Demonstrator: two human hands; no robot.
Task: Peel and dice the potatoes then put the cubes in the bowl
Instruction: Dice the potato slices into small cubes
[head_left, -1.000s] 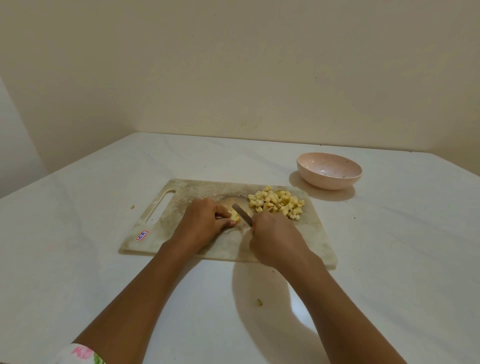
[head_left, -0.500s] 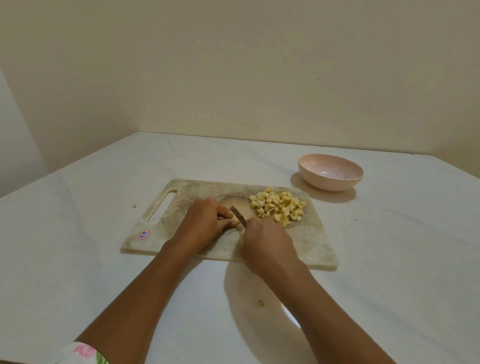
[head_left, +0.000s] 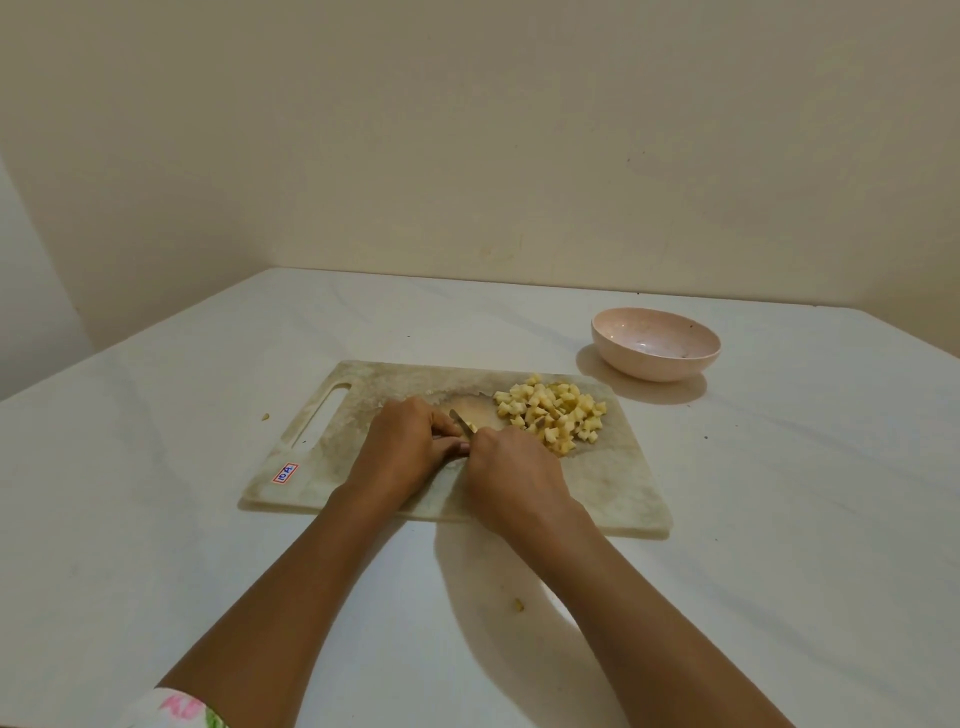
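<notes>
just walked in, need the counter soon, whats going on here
A person is dicing potato on the cutting board. The left hand pins a small piece while the right hand works the knife. A pile of cubes sits on the board; the pink bowl holds no cubes.

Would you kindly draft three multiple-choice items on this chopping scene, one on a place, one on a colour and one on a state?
1. Where is the heap of yellow potato cubes?
A. in the bowl
B. on the marbled cutting board's right part
C. on the white table

2. What colour is the round bowl?
A. pale pink
B. green
C. black

3. What does the bowl hold?
A. all the cubes
B. a whole potato
C. no cubes

Answers:
1 B, the heap lies on the board beyond the right hand.
2 A, its rim and wall are pink.
3 C, its inside shows bare.
</notes>
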